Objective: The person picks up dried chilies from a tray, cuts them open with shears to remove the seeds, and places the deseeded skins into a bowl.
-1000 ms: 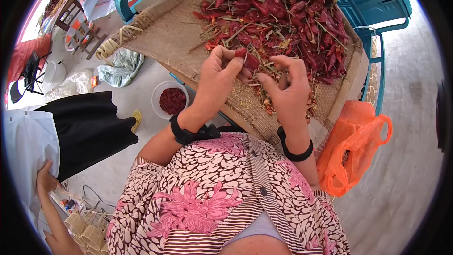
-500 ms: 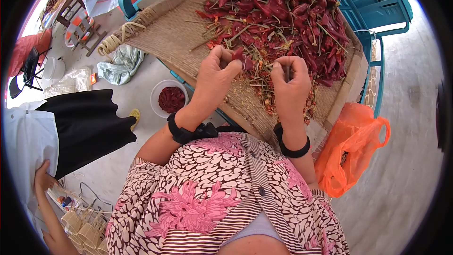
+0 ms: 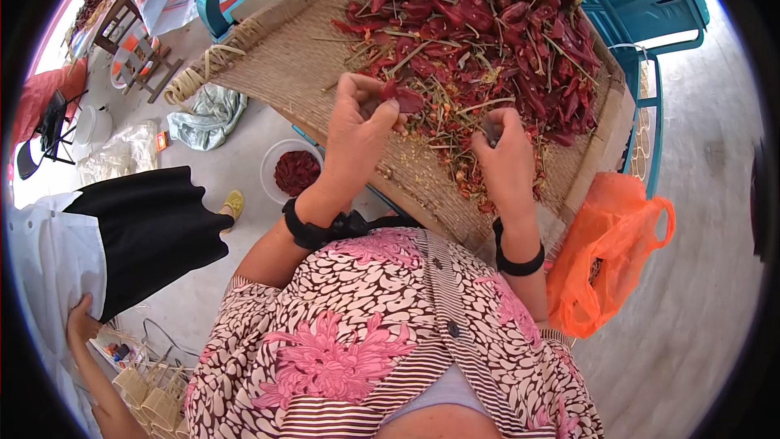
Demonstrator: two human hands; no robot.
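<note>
My left hand [image 3: 357, 126] is closed in a pinch on a dried red chili pepper [image 3: 404, 97], held just above the woven tray [image 3: 280, 73]. To its right, my right hand [image 3: 508, 154] has its thumb and fingers bent together around a small dark grey object [image 3: 491, 132], too little of which shows to name. Between and beyond both hands a heap of dried red chili peppers [image 3: 487, 16] covers the far part of the tray. Loose stems, pale seeds and chili scraps [image 3: 443, 134] lie nearer me.
A white bowl [image 3: 266, 169] of red chilies stands on the floor left of the tray. An orange plastic bag [image 3: 609, 252] hangs at right, beside a teal metal frame [image 3: 650, 130]. A person in a black skirt [image 3: 154, 228] stands at left, near woven baskets [image 3: 158, 402].
My left hand has shifted slightly left with the chili pepper still pinched. My right hand has turned and dropped a little lower, moving slightly farther from the left one.
</note>
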